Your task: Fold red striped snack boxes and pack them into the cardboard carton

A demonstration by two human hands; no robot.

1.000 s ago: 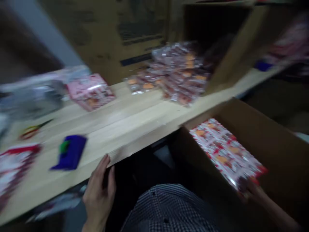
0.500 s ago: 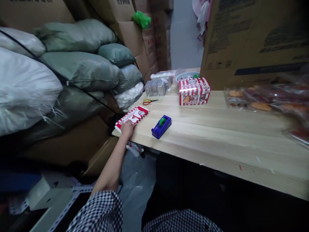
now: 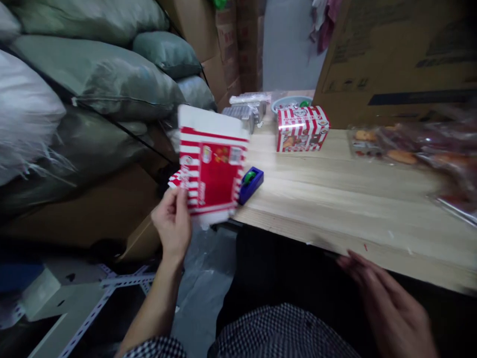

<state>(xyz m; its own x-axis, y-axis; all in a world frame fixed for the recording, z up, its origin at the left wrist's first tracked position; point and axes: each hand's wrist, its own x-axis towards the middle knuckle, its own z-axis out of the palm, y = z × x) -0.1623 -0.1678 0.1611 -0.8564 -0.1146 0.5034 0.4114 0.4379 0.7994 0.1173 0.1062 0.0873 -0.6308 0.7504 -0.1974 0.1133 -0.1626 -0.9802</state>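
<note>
My left hand point(image 3: 173, 223) grips a flat, unfolded red-and-white striped carton point(image 3: 218, 174) by its left edge, holding it up over the table's left end. The carton is slightly blurred, and it covers part of a blue tape dispenser point(image 3: 254, 185) with a green core. Below the front edge of the table, my right hand point(image 3: 391, 298) hangs with nothing in it, its fingers stretched forward and smeared by motion. Farther back stands a folded-up striped box point(image 3: 302, 129) with the same pattern.
Behind the box sit a pale blue basin point(image 3: 290, 102) and clear plastic packs point(image 3: 242, 112). Bagged cookies point(image 3: 400, 149) lie on the right of the wooden table point(image 3: 335, 189). Stuffed sacks point(image 3: 97, 74) are piled at left; a large cardboard box point(image 3: 395, 59) stands at the back right.
My left hand has lifted a flat carton off the table's left corner and brought it up toward me. My right hand has come into view at the lower right.
</note>
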